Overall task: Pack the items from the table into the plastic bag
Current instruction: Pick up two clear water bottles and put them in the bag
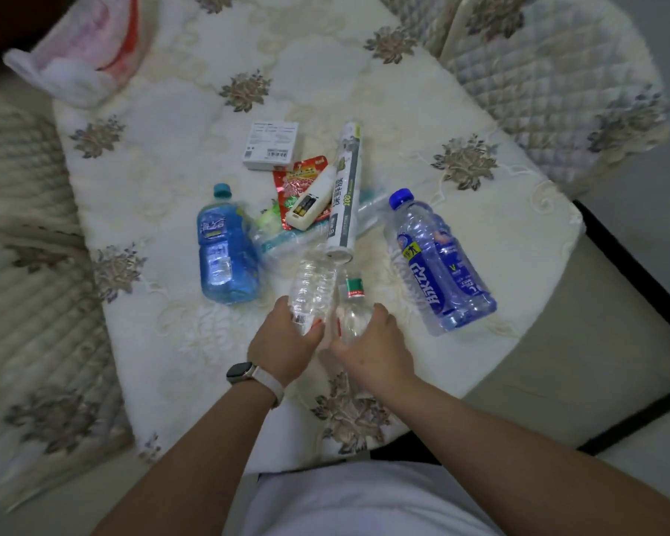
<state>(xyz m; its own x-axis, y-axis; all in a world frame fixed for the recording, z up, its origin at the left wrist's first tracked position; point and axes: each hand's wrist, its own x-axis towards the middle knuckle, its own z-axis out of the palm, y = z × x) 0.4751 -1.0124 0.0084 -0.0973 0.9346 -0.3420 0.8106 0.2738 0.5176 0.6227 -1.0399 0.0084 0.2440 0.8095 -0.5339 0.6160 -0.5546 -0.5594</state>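
Note:
My left hand [287, 342] grips a clear ribbed plastic bottle [312, 288] near its base. Beside it, my right hand [372, 350] holds a smaller clear bottle with a red and green label [352, 307]. Behind them on the table lie a blue drink bottle [225, 253], a large water bottle with a blue cap [434, 261], a cling-film roll [345, 195], a white battery pack [312, 205], a red snack packet [296, 179] and a white box [271, 145]. A white and red plastic bag [82, 52] sits at the table's far left corner.
The table wears a cream embroidered cloth [194, 121]. Quilted chair covers stand at the left [24, 265] and the far right [550, 83]. A crumpled clear wrapper [283, 241] lies under the pile of items.

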